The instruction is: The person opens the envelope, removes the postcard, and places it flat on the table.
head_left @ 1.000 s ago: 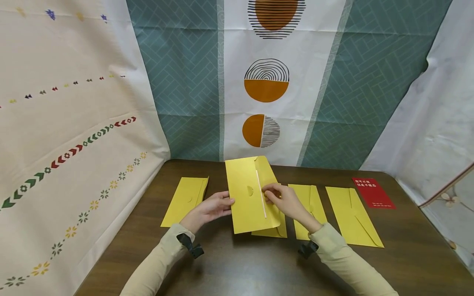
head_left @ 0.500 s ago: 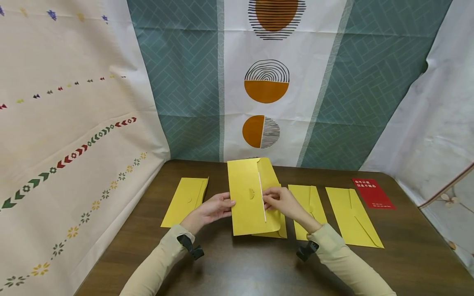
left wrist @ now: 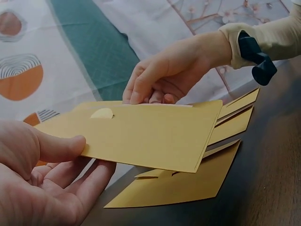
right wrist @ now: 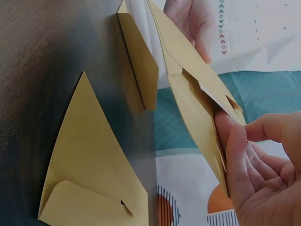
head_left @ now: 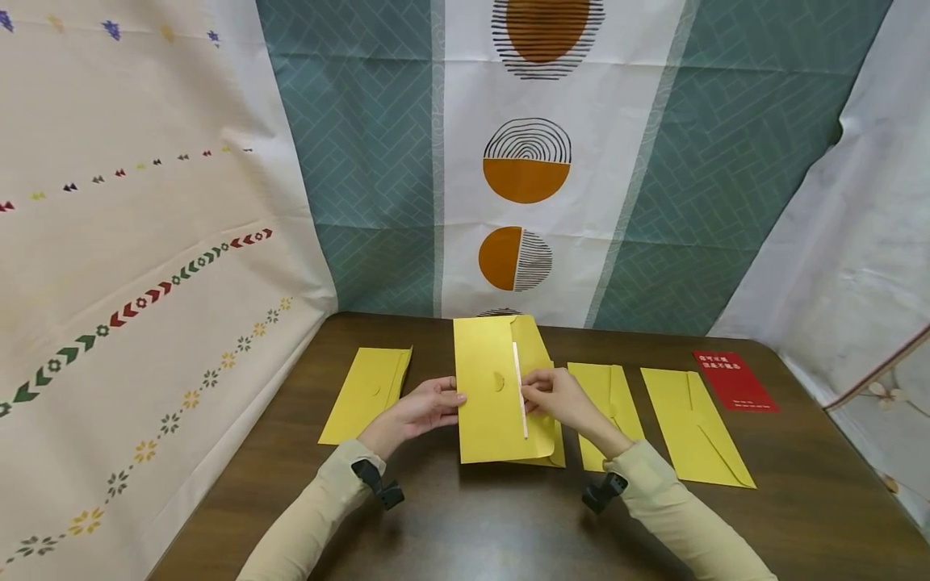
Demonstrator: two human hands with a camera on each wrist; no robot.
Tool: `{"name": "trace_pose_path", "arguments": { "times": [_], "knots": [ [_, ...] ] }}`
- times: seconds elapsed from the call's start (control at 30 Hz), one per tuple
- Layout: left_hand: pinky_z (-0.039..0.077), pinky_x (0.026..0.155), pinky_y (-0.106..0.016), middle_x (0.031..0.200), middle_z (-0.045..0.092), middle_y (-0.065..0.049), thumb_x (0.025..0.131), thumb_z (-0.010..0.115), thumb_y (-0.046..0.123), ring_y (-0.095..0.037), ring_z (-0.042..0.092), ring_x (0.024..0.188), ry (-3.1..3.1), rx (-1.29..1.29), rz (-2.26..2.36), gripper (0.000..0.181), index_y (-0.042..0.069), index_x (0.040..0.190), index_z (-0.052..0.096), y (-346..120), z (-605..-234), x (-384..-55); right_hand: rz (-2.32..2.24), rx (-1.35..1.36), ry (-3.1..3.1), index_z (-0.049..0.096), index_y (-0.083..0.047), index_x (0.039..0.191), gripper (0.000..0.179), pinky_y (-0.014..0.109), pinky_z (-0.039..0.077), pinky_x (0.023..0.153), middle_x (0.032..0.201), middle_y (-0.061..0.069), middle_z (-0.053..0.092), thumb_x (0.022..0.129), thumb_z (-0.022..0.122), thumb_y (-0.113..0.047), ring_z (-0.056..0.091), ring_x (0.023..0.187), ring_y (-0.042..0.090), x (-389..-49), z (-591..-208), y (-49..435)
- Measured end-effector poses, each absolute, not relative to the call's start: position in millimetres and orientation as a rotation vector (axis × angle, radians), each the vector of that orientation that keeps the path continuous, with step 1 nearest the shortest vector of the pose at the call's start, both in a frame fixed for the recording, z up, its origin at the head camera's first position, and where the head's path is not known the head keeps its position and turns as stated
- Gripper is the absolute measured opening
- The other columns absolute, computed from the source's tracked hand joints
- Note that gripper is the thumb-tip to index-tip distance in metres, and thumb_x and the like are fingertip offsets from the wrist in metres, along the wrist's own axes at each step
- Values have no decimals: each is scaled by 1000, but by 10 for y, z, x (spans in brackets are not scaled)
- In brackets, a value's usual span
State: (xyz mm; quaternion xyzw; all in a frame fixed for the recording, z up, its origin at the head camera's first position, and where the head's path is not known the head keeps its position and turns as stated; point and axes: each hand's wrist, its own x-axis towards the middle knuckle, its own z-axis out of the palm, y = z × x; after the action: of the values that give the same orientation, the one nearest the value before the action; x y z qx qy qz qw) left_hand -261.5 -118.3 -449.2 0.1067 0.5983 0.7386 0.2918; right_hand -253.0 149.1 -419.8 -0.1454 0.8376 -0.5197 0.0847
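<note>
A yellow envelope (head_left: 481,424) with its flap unfolded to the right is held up over the table. My left hand (head_left: 421,411) grips its left edge, thumb on the front face and fingers behind. A thin white-edged card (head_left: 518,367) shows along the envelope's mouth; most of it is hidden inside. My right hand (head_left: 563,397) pinches that card's edge at the mouth. In the right wrist view, the fingertips of the right hand (right wrist: 263,165) reach in between flap and front panel, around the card edge (right wrist: 216,97).
On the brown table (head_left: 450,532), one yellow envelope (head_left: 363,395) lies at left. Another, mostly covered, lies behind the raised one. Two more yellow envelopes (head_left: 599,403) (head_left: 693,428) lie to the right, beside a red card (head_left: 735,381) with white print. Patterned cloths hang behind.
The raised envelope has dropped slightly and appears a little farther right. My right fingers have moved from the flap side to the card's edge at the mouth. Left hand keeps its grip.
</note>
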Motion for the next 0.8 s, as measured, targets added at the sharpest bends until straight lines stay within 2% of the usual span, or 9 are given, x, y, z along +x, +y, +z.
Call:
{"name": "trace_pose_path", "arguments": {
  "times": [0.27, 0.43, 0.6, 0.8],
  "knots": [
    [54, 88, -32, 105, 68, 1, 99, 50, 5, -13, 66, 98, 1593, 262, 1991, 26, 0, 124, 46, -1216, -4508, -2611, -1551, -387, 2536, 64, 10, 109, 23, 33, 57, 64, 84, 17, 71, 95, 58, -8, 66, 68, 17, -2467, -4079, 1541],
    [54, 88, -32, 107, 68, 0, 99, 50, 5, -14, 66, 98, 1585, 220, 2019, 25, 0, 124, 47, -1268, -4501, -2600, -1589, -322, 2533, 65, 7, 110, 25, 34, 58, 65, 84, 13, 71, 95, 59, -11, 66, 68, 14, -2582, -4241, 1632],
    [55, 85, -30, 106, 68, 0, 99, 49, 4, -13, 66, 97, 1569, 224, 2031, 23, 0, 122, 47, -1292, -4492, -2589, -1613, -282, 2523, 65, 7, 110, 25, 41, 59, 70, 86, 14, 71, 95, 59, -12, 66, 69, 14, -2614, -4278, 1684],
    [55, 85, -29, 107, 68, 1, 98, 51, 6, -13, 66, 97, 1577, 173, 2041, 25, 1, 123, 47, -1308, -4491, -2588, -1633, -245, 2519, 65, 7, 110, 25, 43, 59, 73, 88, 15, 71, 94, 60, -12, 67, 71, 16, -2625, -4273, 1723]
  ]
}}
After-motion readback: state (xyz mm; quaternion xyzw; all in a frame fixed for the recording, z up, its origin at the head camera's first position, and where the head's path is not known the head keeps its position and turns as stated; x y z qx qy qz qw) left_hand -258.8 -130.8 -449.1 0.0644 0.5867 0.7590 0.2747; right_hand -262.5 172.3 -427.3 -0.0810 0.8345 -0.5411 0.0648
